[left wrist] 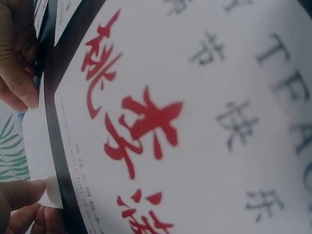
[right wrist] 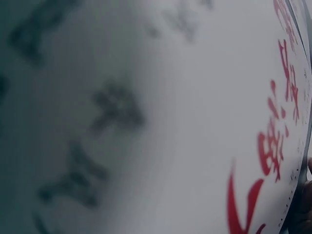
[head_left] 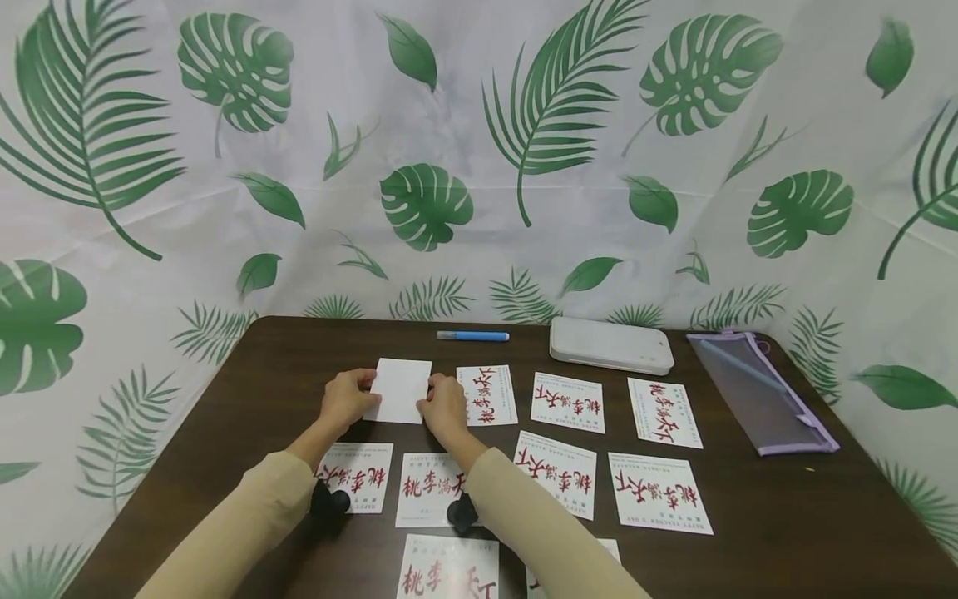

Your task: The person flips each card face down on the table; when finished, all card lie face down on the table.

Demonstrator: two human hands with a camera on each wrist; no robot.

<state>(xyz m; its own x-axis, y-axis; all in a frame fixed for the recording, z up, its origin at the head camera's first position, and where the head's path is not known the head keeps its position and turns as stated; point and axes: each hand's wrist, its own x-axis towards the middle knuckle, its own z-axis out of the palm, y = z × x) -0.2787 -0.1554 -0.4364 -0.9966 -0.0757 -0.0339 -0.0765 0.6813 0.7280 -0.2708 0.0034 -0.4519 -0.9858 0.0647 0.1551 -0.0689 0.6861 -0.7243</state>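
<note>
A blank white card (head_left: 400, 389) sits at the back of a dark brown table (head_left: 748, 549), held between my two hands. My left hand (head_left: 358, 398) pinches its left edge and my right hand (head_left: 434, 403) pinches its right edge. In the left wrist view the blank card (left wrist: 41, 161) shows at the far left with fingertips (left wrist: 24, 190) curled on it. Several printed cards with red characters (head_left: 566, 402) lie in rows around my hands. One printed card (left wrist: 185, 117) fills the left wrist view, and another (right wrist: 195, 122) fills the right wrist view, blurred.
A blue pen (head_left: 473, 336) lies at the table's back edge. To its right is a flat white case (head_left: 611, 344), then a clear pouch with purple trim (head_left: 759, 391). A leaf-print cloth (head_left: 479, 150) walls the table in on all sides.
</note>
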